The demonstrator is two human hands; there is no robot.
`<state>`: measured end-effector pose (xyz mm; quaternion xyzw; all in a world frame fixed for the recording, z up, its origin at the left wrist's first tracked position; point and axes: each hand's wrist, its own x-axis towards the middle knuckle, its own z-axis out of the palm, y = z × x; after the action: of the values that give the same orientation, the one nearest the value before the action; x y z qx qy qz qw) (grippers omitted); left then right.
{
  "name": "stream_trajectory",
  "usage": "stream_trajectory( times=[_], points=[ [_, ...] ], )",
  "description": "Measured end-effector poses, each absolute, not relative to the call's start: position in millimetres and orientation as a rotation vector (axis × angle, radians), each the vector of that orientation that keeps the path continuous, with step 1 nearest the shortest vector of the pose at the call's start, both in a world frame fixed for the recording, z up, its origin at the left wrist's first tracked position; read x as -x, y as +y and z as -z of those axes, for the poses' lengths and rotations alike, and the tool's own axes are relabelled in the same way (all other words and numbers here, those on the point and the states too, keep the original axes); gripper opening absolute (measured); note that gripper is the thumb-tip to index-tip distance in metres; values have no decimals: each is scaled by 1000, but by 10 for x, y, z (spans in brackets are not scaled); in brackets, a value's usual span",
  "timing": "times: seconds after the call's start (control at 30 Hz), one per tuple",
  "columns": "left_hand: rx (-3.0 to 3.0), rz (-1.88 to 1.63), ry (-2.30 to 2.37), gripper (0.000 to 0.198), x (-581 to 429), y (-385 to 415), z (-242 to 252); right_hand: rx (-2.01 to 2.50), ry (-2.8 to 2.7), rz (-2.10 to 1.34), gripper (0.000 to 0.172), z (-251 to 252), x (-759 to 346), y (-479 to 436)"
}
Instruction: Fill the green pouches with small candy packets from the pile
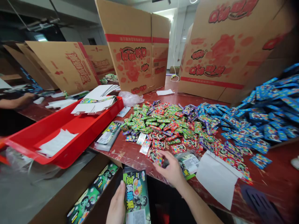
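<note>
And here the left hand [116,203] is gripping a green printed candy box [136,196], thumb pressing along its face, keeping it upright just off the near table edge. The right hand [173,169] is working at the front of the mixed packet heap [161,121], thumb and forefinger slightly parted, their tips meeting a red candy packet [156,156]; whether they are actually pinching it, I cannot tell.

The step in hand is looking like picking out small packets while steadying the box; the next move is probably calling for a secure pinch and a clean lift from the loose heap.

Over to the containers: the red plastic tray [90,130] is holding white sheets [58,143], while a stack of flat white cards [93,107] is lying across its far end. Below, an open cardboard carton [65,189] is holding more green boxes [86,199]. Blue packets [275,115] are piling high at the right, and a tall printed carton [133,65] is standing behind, its contents staying hidden.
</note>
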<state>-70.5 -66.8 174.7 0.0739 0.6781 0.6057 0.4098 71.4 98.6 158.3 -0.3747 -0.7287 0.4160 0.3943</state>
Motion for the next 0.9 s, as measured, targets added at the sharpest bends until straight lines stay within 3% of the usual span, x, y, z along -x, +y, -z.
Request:
stream_trajectory(
  times=[0.13,0.27,0.43,0.57,0.73,0.8,0.9],
  points=[
    [-278,-1475,1739,43,682,-521,-1831,902,-1029,-1750,42,-1631,-1385,872],
    [-328,-1464,1773,45,606,-362,-1846,834,-625,-1927,36,-1514,-1789,577],
    [-367,-1463,1691,52,496,-322,-1815,711,-585,-2128,41,-1340,-1837,225],
    [-382,-1484,1625,58,427,-385,-1769,659,-667,-2161,45,-1448,-1799,127],
    [-553,-1398,1572,55,394,-397,-1854,618,-767,-2122,72,-1762,-1780,199],
    [-621,-1334,1546,53,392,-344,-1945,659,-819,-2023,65,-1844,-1761,275],
    [-679,-1210,1442,49,366,-191,-2078,801,-846,-1815,38,-1881,-1765,430]
  ],
)
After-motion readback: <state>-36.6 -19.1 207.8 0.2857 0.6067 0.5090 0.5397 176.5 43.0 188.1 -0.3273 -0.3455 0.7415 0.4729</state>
